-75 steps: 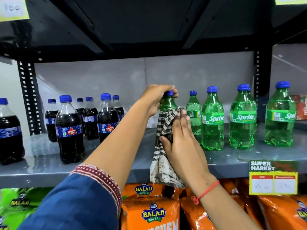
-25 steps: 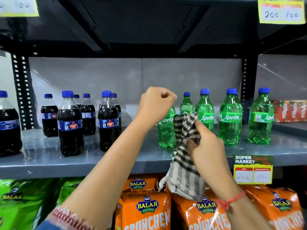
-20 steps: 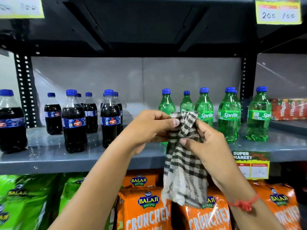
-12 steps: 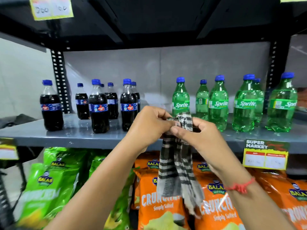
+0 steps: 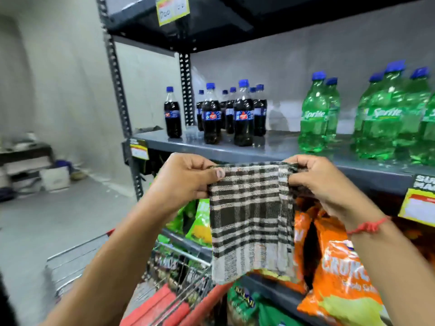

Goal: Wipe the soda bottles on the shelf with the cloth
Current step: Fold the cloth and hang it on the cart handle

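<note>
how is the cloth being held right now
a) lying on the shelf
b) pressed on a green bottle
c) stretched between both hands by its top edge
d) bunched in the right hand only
c: the left hand and right hand each pinch a top corner of the checked cloth, which hangs flat in front of the shelf, touching no bottle.

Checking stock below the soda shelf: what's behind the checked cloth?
The cloth, held by left hand and right hand, hides part of the orange snack bags. Green bags show beside it.

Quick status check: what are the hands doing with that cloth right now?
Left hand and right hand stretch the checked cloth between them. Cola bottles untouched. Nothing blocking.
</note>
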### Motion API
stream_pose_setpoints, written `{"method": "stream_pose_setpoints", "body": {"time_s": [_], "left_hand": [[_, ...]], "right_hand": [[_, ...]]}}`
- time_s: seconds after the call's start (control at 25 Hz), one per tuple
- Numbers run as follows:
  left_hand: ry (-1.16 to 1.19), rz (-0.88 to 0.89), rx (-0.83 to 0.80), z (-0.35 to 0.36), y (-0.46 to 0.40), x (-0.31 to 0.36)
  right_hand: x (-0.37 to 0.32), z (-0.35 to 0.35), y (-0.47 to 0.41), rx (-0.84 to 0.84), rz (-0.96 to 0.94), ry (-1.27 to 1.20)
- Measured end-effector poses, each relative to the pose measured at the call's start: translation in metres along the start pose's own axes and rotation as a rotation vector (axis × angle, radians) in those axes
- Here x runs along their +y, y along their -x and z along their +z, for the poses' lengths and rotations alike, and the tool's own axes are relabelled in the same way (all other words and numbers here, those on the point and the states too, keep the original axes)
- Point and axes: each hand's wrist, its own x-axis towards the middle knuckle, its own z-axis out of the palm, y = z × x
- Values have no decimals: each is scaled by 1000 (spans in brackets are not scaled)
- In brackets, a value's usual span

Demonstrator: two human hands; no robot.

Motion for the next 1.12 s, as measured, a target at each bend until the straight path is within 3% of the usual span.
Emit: {"method": "stream_pose_setpoints", "body": {"time_s": [0.12,0.36,0.48,0.76,1.12], "left_hand": [[-10,-98,98,-17,41,-21],[29,-441,299,-45,94,-107],[37,-594,363,-50,114,-153],[50,-720,456,-59,114,-215],[53,-851,447,-53,112,-253]], "right_hand": [[16,28,-2,-293,78,-95],[76,117,-20,-762,242,228],[114,156,-21,-911,315,344],[154,193,-22,-826,340,463],[187,197,-6,-819,491,399]]}}
